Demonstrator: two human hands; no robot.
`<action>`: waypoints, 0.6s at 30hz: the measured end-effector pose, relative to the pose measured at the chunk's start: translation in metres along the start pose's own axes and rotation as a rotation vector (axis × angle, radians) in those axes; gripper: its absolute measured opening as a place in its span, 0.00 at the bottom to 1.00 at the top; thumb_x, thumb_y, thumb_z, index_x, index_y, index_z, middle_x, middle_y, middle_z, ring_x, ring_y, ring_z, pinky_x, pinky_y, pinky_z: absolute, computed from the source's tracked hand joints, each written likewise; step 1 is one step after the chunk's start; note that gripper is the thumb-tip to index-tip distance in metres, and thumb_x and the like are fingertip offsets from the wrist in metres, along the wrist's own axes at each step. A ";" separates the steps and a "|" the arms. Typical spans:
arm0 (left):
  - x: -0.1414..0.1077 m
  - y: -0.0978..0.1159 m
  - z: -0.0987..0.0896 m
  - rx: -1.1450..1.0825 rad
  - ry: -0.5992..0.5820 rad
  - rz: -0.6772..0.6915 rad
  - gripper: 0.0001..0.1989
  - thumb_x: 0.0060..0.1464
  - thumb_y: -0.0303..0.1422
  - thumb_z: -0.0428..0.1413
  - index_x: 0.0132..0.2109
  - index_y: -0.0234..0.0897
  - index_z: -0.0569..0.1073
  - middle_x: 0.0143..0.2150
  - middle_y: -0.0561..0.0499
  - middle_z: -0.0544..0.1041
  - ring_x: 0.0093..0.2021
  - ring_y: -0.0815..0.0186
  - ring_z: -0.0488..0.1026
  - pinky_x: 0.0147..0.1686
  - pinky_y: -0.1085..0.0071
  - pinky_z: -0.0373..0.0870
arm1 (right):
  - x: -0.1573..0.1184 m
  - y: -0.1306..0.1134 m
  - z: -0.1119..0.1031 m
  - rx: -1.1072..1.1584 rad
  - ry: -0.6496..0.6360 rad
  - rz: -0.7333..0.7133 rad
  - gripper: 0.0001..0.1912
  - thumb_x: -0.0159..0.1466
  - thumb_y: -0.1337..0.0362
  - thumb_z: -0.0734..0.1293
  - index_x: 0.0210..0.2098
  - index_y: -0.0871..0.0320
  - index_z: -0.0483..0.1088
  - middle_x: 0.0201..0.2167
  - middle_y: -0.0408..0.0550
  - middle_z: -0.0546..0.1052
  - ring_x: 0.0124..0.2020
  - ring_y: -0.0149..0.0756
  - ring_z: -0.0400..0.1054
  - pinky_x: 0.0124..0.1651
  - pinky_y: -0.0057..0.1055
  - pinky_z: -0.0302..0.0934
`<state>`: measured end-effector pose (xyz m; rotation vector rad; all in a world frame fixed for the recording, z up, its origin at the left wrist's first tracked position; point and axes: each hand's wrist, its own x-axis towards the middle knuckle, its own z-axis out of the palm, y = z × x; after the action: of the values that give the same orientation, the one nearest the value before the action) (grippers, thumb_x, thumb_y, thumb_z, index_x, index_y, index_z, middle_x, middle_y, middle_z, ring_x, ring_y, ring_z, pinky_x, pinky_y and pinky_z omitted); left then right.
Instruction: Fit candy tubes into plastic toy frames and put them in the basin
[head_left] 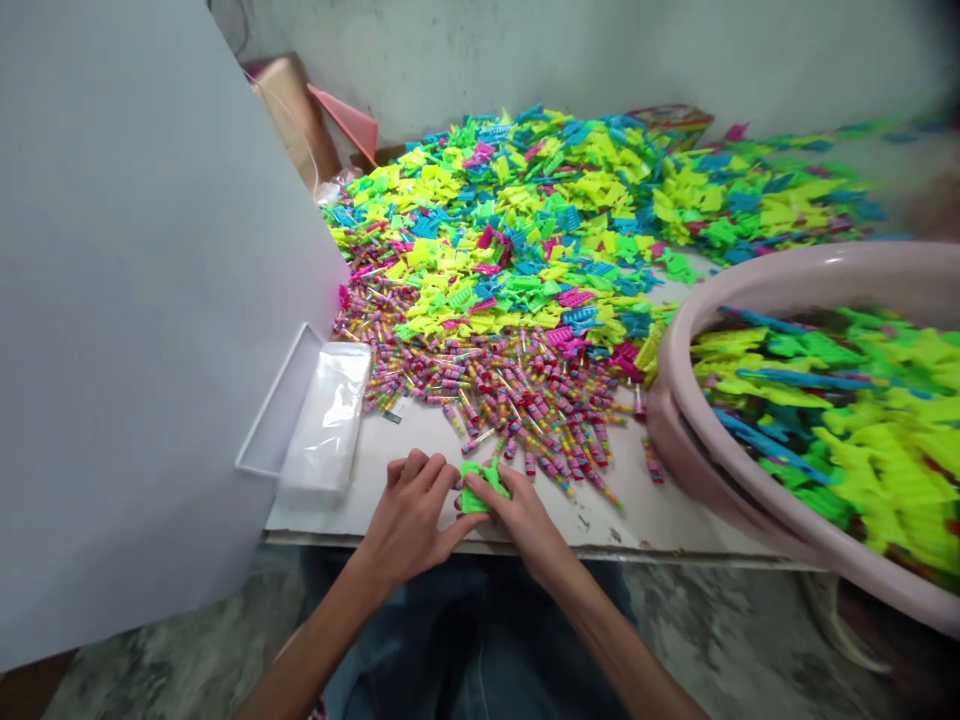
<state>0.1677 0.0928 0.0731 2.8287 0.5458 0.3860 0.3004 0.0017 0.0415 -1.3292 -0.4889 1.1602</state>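
Note:
A small bright green plastic toy piece (474, 494) is held just above the table's front edge, between my two hands. My right hand (529, 522) pinches it, thumb on top. My left hand (415, 512) has its fingers curled at the piece's left side and its thumb along the lower edge; its fingertips are partly hidden. Just beyond my hands lies a heap of slim clear tubes (517, 400) with pink labels and coloured bits inside. Behind them rises a big pile of yellow, green, blue and pink plastic pieces (525, 215).
A stack of clear plastic bags (324, 425) lies left on the white table (675, 525), beside a tall white panel (150, 300). At right a large pink basin (679, 380) holds more plastic pieces. A brown roll (296, 115) stands at the back left by the wall.

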 end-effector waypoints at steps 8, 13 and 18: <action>0.009 0.000 -0.003 -0.067 0.072 -0.015 0.16 0.57 0.45 0.58 0.41 0.37 0.68 0.37 0.50 0.71 0.42 0.58 0.64 0.44 0.62 0.57 | -0.001 -0.022 -0.019 0.088 -0.148 0.090 0.19 0.56 0.52 0.74 0.39 0.59 0.75 0.34 0.46 0.77 0.35 0.39 0.71 0.40 0.33 0.66; 0.022 0.007 -0.002 -0.103 0.110 0.020 0.14 0.57 0.44 0.58 0.40 0.37 0.69 0.36 0.50 0.72 0.40 0.59 0.64 0.42 0.63 0.58 | -0.006 -0.029 -0.030 0.103 -0.146 0.028 0.20 0.57 0.49 0.73 0.39 0.59 0.78 0.33 0.47 0.78 0.32 0.38 0.72 0.39 0.35 0.68; 0.036 0.009 0.007 -0.123 0.250 -0.038 0.33 0.56 0.49 0.57 0.61 0.36 0.59 0.54 0.40 0.70 0.54 0.52 0.64 0.51 0.56 0.58 | -0.003 -0.044 -0.051 0.151 0.035 -0.056 0.17 0.55 0.53 0.76 0.37 0.58 0.78 0.33 0.46 0.78 0.33 0.38 0.72 0.40 0.34 0.68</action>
<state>0.2054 0.0976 0.0768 2.6648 0.6000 0.7463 0.3578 -0.0182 0.0705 -1.1963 -0.4032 1.1038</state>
